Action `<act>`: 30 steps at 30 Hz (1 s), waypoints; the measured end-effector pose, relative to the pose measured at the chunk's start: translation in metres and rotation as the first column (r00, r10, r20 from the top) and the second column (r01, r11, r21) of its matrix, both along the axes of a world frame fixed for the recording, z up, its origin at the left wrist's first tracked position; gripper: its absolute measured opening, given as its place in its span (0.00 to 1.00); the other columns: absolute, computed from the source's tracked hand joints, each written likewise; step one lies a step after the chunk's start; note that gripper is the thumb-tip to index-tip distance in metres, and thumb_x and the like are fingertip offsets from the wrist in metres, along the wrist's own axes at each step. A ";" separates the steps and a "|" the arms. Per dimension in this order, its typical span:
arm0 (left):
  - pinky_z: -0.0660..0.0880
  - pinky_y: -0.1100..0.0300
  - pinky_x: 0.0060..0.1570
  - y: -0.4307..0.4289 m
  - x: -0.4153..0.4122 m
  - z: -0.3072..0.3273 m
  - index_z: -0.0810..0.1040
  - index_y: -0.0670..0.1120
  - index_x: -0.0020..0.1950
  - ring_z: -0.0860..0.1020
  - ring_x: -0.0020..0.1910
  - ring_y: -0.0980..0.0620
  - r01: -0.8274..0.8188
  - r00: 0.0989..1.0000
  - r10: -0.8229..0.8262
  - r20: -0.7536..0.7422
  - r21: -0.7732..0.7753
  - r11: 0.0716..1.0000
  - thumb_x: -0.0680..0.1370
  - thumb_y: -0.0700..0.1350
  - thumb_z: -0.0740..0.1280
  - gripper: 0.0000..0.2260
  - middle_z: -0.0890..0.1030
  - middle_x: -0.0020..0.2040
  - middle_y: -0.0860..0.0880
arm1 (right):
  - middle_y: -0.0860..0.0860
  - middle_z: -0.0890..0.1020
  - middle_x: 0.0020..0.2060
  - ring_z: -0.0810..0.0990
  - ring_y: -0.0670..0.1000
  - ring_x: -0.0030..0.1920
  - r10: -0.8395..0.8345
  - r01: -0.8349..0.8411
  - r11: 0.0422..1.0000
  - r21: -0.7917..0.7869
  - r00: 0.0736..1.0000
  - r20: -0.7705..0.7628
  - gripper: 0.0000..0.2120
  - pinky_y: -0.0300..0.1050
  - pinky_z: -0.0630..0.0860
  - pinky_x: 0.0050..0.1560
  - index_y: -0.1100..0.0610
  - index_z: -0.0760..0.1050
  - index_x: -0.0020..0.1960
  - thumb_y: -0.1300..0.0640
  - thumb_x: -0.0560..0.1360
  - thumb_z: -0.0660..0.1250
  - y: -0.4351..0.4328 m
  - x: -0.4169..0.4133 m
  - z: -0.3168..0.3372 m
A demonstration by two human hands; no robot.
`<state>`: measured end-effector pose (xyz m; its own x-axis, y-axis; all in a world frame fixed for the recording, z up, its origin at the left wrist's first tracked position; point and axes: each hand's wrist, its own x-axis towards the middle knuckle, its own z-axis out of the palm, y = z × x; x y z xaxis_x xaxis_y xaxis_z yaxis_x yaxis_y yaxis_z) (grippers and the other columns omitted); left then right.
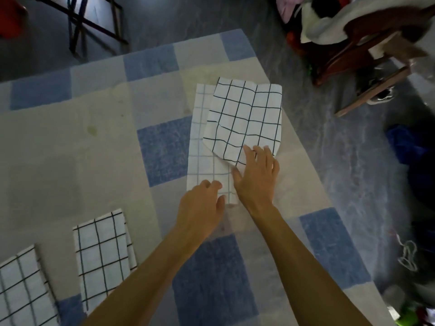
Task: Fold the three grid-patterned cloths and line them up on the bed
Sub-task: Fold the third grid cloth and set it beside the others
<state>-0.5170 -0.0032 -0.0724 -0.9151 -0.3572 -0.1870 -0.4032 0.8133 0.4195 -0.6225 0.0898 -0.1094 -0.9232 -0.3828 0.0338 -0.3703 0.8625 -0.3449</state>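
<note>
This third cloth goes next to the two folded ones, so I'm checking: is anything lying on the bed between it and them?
Nothing visible. The bedspread between the half-folded cloth and the nearer folded cloth shows only bare fabric. Only the person's own left forearm crosses above it.

White cloth [244, 118] with bold black grid, fainter grey lines on its underside, middle folded cloth [102, 252] and left folded cloth [21, 288] in the same black-on-white grid, bed cover [70, 149] cream with blue squares, floor [348, 161] mottled grey-blue.
</note>
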 end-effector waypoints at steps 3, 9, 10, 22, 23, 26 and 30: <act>0.74 0.59 0.50 -0.005 -0.009 -0.003 0.66 0.51 0.70 0.76 0.51 0.52 -0.045 0.999 0.045 0.005 0.036 0.998 0.80 0.52 0.57 0.18 0.77 0.57 0.50 | 0.53 0.77 0.60 0.66 0.56 0.69 0.051 -0.052 0.998 0.023 0.998 0.030 0.15 0.57 0.53 0.72 0.53 0.76 0.62 0.54 0.75 0.68 -0.007 -0.019 0.000; 0.70 0.57 0.59 -0.010 -0.025 0.014 0.58 0.51 0.74 0.73 0.61 0.51 -0.233 0.962 0.261 -0.077 0.261 0.937 0.79 0.54 0.60 0.25 0.71 0.65 0.50 | 0.48 0.82 0.42 0.79 0.49 0.47 0.059 -0.039 0.956 -0.290 0.996 0.061 0.08 0.53 0.69 0.61 0.53 0.81 0.48 0.53 0.78 0.63 -0.021 -0.012 0.029; 0.70 0.54 0.61 -0.013 -0.030 0.020 0.59 0.51 0.74 0.73 0.61 0.51 -0.354 0.914 0.404 -0.036 0.414 0.838 0.78 0.57 0.60 0.26 0.72 0.65 0.51 | 0.47 0.82 0.39 0.78 0.49 0.44 0.082 -0.058 0.938 -0.342 0.995 0.055 0.09 0.52 0.71 0.58 0.53 0.81 0.46 0.52 0.79 0.63 -0.021 -0.006 0.035; 0.77 0.61 0.33 -0.035 0.001 0.120 0.78 0.46 0.48 0.79 0.39 0.51 -0.408 0.702 0.682 -0.204 0.670 0.621 0.77 0.42 0.65 0.02 0.81 0.40 0.48 | 0.42 0.78 0.38 0.72 0.41 0.42 0.333 -0.260 0.791 -0.553 0.943 0.032 0.17 0.38 0.66 0.47 0.51 0.80 0.45 0.43 0.79 0.58 -0.007 0.082 0.117; 0.77 0.61 0.32 -0.037 0.012 0.130 0.78 0.46 0.45 0.79 0.38 0.50 -0.378 0.733 0.631 -0.253 0.620 0.688 0.78 0.43 0.65 0.04 0.80 0.38 0.47 | 0.44 0.81 0.41 0.74 0.42 0.43 0.368 -0.254 0.761 -0.597 0.927 0.074 0.18 0.38 0.68 0.47 0.52 0.81 0.47 0.43 0.79 0.57 -0.004 0.087 0.128; 0.69 0.72 0.27 -0.042 0.047 0.164 0.76 0.47 0.44 0.75 0.31 0.57 -0.264 0.839 0.421 -0.345 0.420 0.869 0.79 0.44 0.63 0.05 0.77 0.34 0.52 | 0.42 0.80 0.52 0.74 0.38 0.53 0.362 -0.166 0.755 -0.635 0.912 0.191 0.18 0.35 0.69 0.56 0.50 0.79 0.57 0.43 0.80 0.54 0.002 0.105 0.162; 0.67 0.76 0.34 -0.054 0.100 0.209 0.78 0.46 0.51 0.75 0.39 0.55 -0.069 0.917 0.114 -0.383 0.129 0.989 0.80 0.44 0.61 0.07 0.76 0.42 0.52 | 0.46 0.68 0.70 0.65 0.44 0.69 0.312 -0.277 0.837 -0.471 0.950 -0.003 0.24 0.28 0.50 0.66 0.46 0.60 0.73 0.51 0.80 0.62 -0.004 0.124 0.202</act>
